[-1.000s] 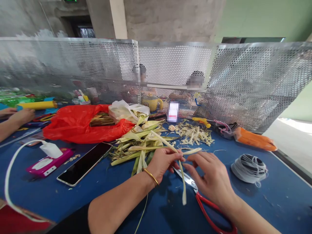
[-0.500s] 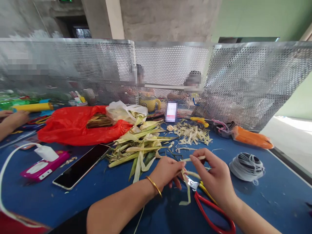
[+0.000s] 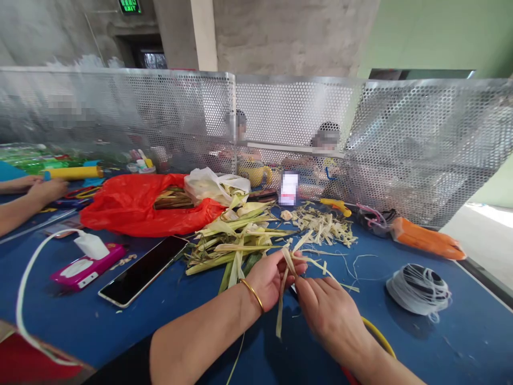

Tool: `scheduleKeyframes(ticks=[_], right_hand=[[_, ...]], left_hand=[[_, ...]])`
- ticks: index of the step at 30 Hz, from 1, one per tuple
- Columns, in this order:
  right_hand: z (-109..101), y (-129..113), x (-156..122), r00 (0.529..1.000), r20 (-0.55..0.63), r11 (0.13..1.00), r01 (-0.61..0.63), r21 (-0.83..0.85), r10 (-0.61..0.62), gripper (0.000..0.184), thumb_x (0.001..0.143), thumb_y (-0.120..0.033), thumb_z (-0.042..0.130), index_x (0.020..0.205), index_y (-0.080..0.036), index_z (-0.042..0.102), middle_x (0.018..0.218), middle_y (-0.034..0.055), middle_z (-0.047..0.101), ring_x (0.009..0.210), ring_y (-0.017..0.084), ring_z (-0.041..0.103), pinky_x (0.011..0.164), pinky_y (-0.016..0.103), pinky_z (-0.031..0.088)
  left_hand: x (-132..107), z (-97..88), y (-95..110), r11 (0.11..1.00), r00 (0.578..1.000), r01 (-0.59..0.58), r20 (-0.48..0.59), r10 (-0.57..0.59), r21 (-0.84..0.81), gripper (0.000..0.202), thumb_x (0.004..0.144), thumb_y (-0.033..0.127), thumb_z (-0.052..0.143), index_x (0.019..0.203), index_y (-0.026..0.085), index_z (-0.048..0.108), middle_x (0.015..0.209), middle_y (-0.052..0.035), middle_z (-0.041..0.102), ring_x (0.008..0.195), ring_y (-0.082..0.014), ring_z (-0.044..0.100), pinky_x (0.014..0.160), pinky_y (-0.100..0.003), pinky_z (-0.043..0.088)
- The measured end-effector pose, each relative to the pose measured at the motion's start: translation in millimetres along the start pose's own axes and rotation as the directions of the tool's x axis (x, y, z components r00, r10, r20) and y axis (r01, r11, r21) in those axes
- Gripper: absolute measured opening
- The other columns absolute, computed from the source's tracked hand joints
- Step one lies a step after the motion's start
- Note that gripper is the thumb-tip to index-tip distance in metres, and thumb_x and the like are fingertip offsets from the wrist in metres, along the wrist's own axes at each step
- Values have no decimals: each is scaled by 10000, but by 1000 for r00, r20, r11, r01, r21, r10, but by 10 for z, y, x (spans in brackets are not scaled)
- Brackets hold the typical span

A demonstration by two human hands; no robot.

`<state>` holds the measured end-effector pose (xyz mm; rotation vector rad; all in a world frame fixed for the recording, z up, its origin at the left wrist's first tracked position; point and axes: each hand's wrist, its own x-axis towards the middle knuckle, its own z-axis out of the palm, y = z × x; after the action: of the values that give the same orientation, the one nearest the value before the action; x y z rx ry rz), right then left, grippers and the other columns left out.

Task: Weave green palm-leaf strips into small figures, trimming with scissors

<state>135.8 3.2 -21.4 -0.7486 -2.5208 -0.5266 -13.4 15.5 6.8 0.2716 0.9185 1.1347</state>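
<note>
The left hand (image 3: 264, 280), a gold bangle (image 3: 253, 294) at its wrist, has its thumb and fingers closed on pale leaf strips (image 3: 289, 263), which lie over the fingers in front of the person, above the blue table (image 3: 473, 331). One end hangs down below the hand. The right hand (image 3: 331, 307) is just beside it, back upward and fingers curled in, with its near edge against the strips; its fingertips are hidden, so I cannot tell whether it is clamped on them. Scissors (image 3: 379, 336) show partly under the right hand, a yellow handle and a bit of red one. Just beyond the left hand is a heap of long leaves (image 3: 224, 248), with a scatter of shreds (image 3: 326, 224) farther right. A red bag (image 3: 124, 206) and a white bag (image 3: 212, 184) lie behind the heap on the left. A dark phone (image 3: 144, 271) lies near the left forearm, and a magenta power strip (image 3: 88, 268) with a white plug (image 3: 91, 246) is beside it. To the right are a spool of grey string (image 3: 419, 291) and an orange packet (image 3: 428, 239). At the far left, another person's hands (image 3: 50, 191) are by a yellow roll (image 3: 76, 172).
</note>
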Motion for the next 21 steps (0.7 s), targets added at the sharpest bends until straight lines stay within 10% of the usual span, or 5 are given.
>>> scheduleKeyframes(ticks=[15, 18, 21], right_hand=[[-162, -54, 94, 965, -65, 963, 259, 69, -255, 264, 947, -123, 360, 925, -155, 621, 772, 51, 606, 771, 204, 573, 914, 409, 395], [-147, 3, 61, 978, -182, 975, 132, 180, -99, 231, 931, -114, 398, 924, -172, 622, 784, 45, 624, 771, 183, 582, 858, 378, 424], [-127, 113, 52, 898, -237, 862, -237, 447, 370, 143, 905, -183, 479, 880, -186, 620, 839, 56, 644, 797, 184, 593, 749, 329, 452]], left_hand=[[17, 27, -206, 992, 993, -95, 75, 89, 80, 175, 795, 237, 597, 773, 101, 704, 718, -79, 703, 648, -130, 641, 615, -189, 494], [25, 19, -253, 982, 984, -138, 129, 121, 128, 191, 746, 282, 654, 773, 103, 712, 711, -74, 699, 622, -125, 623, 586, -189, 472], [-14, 25, -235, 966, 981, -171, 123, 149, 192, 244, 712, 331, 676, 793, 104, 717, 713, -65, 695, 594, -123, 613, 572, -204, 471]])
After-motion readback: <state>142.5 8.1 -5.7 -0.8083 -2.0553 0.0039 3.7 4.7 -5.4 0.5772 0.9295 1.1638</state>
